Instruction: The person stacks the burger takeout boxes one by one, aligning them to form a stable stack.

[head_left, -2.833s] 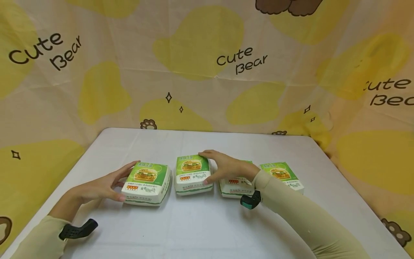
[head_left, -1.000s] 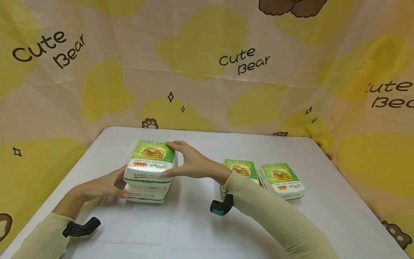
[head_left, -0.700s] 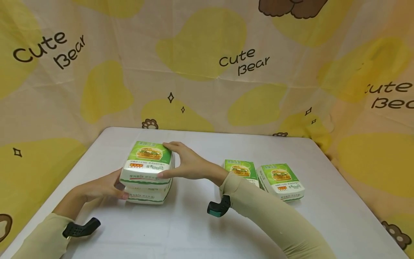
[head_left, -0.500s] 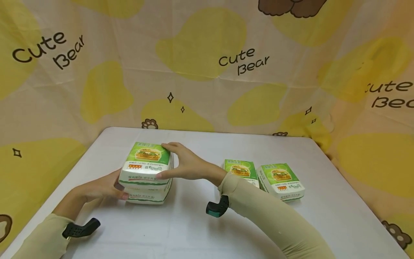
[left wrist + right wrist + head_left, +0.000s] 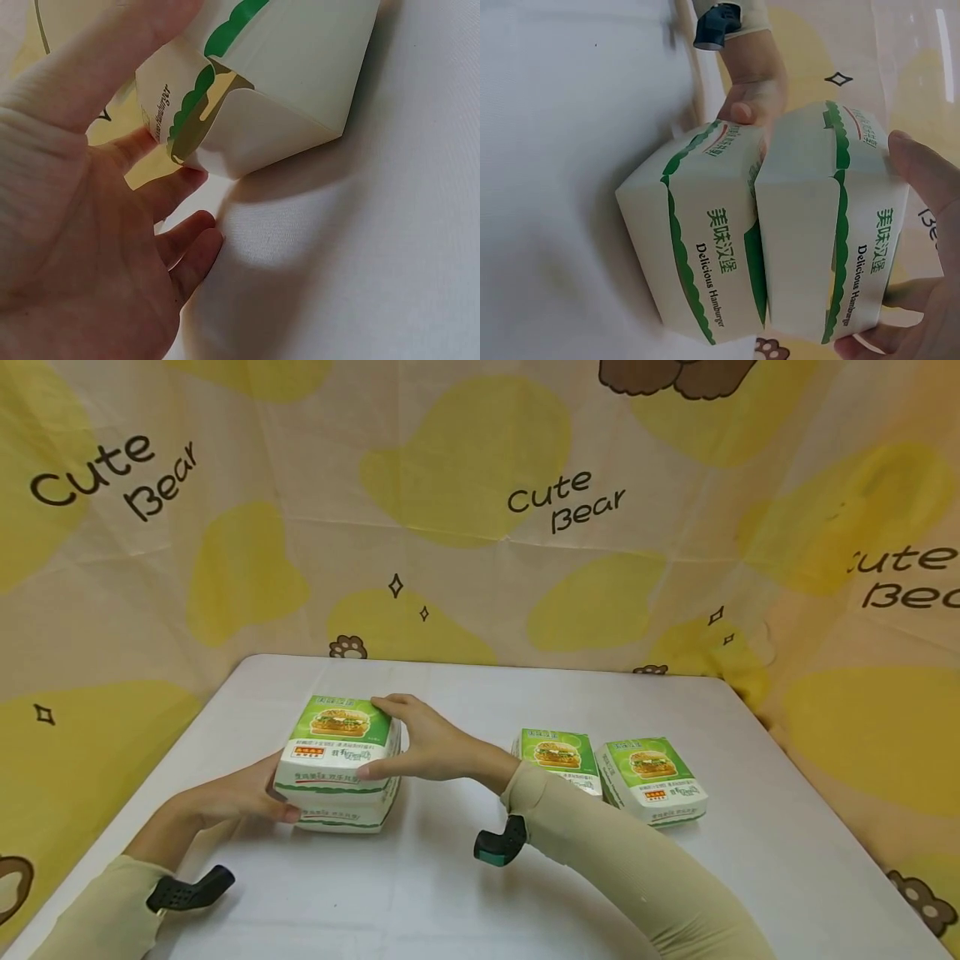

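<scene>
Two white-and-green hamburger boxes are stacked at the left of the table. The upper box (image 5: 341, 727) has a burger picture on its lid and sits directly over the lower box (image 5: 345, 817), a little forward of it. My right hand (image 5: 431, 747) grips the upper box from the right, thumb at the front edge and fingers at the back. From the left, my left hand (image 5: 228, 797) holds the lower box, its thumb at the front corner. In the right wrist view, the lower box's lid (image 5: 756, 262) lies against the upper box's base.
Two more hamburger boxes stand side by side to the right, one partly behind my right sleeve (image 5: 557, 752) and another burger box (image 5: 652, 777) beyond it. A white cloth (image 5: 420, 893) covers the table. A yellow patterned curtain (image 5: 450, 460) hangs behind.
My right hand has carried a hamburger box leftward from the row and lowered it onto the leftmost box. My left hand has stayed at the lower box.
</scene>
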Available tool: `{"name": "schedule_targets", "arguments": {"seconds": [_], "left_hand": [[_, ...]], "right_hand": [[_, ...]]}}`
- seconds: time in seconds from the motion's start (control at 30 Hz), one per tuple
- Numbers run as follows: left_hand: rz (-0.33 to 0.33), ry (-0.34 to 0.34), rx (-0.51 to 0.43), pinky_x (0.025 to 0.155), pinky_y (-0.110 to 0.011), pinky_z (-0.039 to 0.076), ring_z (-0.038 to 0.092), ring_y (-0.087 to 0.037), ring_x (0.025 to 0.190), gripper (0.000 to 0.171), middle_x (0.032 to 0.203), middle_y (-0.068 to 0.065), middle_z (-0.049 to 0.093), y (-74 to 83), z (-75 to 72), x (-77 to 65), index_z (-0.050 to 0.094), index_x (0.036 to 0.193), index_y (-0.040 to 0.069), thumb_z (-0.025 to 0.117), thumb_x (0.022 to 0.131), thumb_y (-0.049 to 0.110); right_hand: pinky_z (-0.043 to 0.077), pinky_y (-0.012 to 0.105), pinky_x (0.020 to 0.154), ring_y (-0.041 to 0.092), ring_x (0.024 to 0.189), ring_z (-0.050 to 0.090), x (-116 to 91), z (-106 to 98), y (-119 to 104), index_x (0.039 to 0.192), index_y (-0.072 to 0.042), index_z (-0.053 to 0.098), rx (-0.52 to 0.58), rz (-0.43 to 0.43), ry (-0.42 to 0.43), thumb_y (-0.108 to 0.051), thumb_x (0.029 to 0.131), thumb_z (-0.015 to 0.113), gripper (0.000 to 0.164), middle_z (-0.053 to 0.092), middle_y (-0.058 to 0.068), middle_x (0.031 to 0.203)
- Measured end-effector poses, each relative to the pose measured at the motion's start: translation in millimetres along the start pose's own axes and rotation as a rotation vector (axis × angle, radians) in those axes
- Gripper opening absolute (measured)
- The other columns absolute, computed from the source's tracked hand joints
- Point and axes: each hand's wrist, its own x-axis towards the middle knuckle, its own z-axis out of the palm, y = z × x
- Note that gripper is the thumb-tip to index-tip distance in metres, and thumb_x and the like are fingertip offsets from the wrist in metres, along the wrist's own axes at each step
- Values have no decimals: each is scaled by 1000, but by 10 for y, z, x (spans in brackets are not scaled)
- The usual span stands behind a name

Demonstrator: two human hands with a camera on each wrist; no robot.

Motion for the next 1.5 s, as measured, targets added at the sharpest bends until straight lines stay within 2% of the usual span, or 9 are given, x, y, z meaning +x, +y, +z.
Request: {"name": "schedule_targets", "arguments": {"seconds": [0.23,0.37,0.47,0.63,1.0,1.17,1.4,1.5], "left_hand": [[31,-24,-19,94,-22,44,58,-2,117,80,130,13,62,-6,4,-2,23,147,9,70,82,9],[16,-9,-2,96,-31,42,56,-1,117,82,130,11,61,3,3,-6,22,148,9,71,81,10],[19,-9,2,96,-33,42,55,-1,117,80,131,10,60,0,2,-6,25,148,9,71,82,10],[48,-18,-11,93,-23,43,55,-2,117,75,131,11,60,-6,6,-8,30,145,9,71,82,8],[50,-17,2,92,-26,44,55,-2,116,77,130,11,60,18,24,-20,27,146,8,71,82,8],[45,-19,-4,92,-25,44,55,-2,116,79,130,10,60,25,22,-16,26,146,8,71,81,8],[-5,14,49,98,-41,39,53,2,116,85,130,10,61,37,17,-17,22,148,7,72,80,13],[-9,12,45,98,-40,39,54,2,116,86,131,10,60,34,15,-13,21,149,8,72,81,13]], "right_hand": [[33,46,116,18,145,32,-10,3,-3,154,-21,25,-89,4,12,-55,76,73,97,29,0,158],[31,48,116,19,146,30,-23,-2,-2,154,-23,23,-113,11,14,-57,76,72,99,28,0,159],[30,48,117,19,147,28,-32,-3,12,155,-23,22,-102,3,11,-56,77,72,99,26,1,160],[30,48,117,20,147,28,-36,2,30,155,-24,21,-76,-10,7,-54,77,73,98,26,0,160],[32,50,115,20,147,28,-58,-12,38,154,-29,22,-59,-3,2,-54,76,73,97,25,-1,160],[32,50,115,20,146,28,-56,-20,55,154,-29,22,-49,-27,-5,-53,77,73,96,26,0,159],[33,51,114,20,145,30,-44,-17,79,154,-31,23,-35,-52,-7,-51,77,74,94,27,0,158],[33,50,114,19,144,30,-46,-15,89,154,-30,23,-31,-65,-6,-50,77,75,94,28,-1,158]]}}
